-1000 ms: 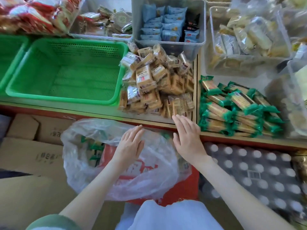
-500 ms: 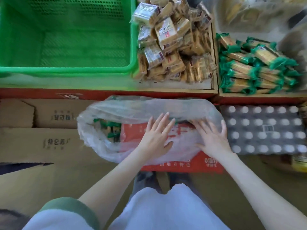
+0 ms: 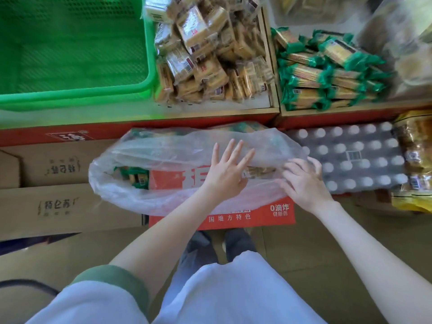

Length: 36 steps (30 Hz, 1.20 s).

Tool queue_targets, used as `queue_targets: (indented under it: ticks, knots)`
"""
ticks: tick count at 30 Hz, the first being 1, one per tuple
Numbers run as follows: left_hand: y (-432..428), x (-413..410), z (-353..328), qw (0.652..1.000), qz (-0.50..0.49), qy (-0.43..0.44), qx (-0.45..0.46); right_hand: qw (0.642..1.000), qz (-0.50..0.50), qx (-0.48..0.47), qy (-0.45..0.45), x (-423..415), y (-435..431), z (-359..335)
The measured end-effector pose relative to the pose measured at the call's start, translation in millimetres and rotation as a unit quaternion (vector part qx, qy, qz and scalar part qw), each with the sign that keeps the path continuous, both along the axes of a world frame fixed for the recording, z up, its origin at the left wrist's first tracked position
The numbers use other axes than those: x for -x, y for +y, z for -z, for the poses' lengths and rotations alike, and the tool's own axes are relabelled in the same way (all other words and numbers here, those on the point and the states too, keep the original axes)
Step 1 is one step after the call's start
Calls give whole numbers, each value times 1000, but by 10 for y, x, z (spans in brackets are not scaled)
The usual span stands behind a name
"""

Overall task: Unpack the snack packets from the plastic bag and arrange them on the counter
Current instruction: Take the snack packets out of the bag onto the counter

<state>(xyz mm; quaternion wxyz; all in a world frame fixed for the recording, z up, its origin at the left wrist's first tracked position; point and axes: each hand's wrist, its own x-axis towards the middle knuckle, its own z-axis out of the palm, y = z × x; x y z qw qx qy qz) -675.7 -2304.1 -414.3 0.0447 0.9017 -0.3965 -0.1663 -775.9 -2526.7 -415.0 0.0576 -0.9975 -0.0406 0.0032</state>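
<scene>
In the head view, the plastic bag (image 3: pixel 163 146) lies on a red carton (image 3: pixel 268 219) just below the counter (image 3: pixel 210 111). The left hand (image 3: pixel 228 175) rests flat on top of the bag, its fingers straight and spread. The right hand (image 3: pixel 304 183) is at the bag's right end, its fingers bent and pinching the thin film. Green-wrapped snack packets (image 3: pixel 133 176) show through the film at the left end. A pile of similar green packets (image 3: pixel 327 71) lies in the counter's right compartment. The work seems to be at opening the bag. No hand holds a packet, and those inside all wait to be taken out and arranged.
</scene>
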Motion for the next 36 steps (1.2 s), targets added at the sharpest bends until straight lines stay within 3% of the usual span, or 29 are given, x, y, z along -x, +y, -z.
queue_targets:
  ticks: [5, 10, 16, 21, 24, 28, 30, 32, 36]
  knots:
    - [-278, 43, 85, 998, 13, 28, -47, 995, 80, 49, -30, 40, -161, 90]
    - [-498, -26, 150, 998, -14, 14, -68, 982, 96, 78, 143, -145, -254, 90]
    - [-630, -298, 188, 996, -80, -37, -25, 984, 82, 65, 145, -523, -346, 176]
    - [-671, -486, 317, 994, -105, -23, 13, 964, 42, 39, 259, -752, -378, 206]
    - [-652, -540, 392, 993, -114, 19, 38, 981, 34, 4, 189, -695, -342, 197]
    - [-613, -572, 393, 992, -110, 46, 38, 994, 15, -67, -89, -539, -84, 160]
    - [-595, -566, 369, 992, -104, 67, 34, 984, -27, -53, -170, -519, 87, 147]
    - [-542, -552, 344, 992, -87, 87, 23, 980, -79, -28, -181, -525, 219, 190]
    - [-365, -491, 307, 992, -55, 110, 21, 998, -39, -8, -44, -586, 339, 248]
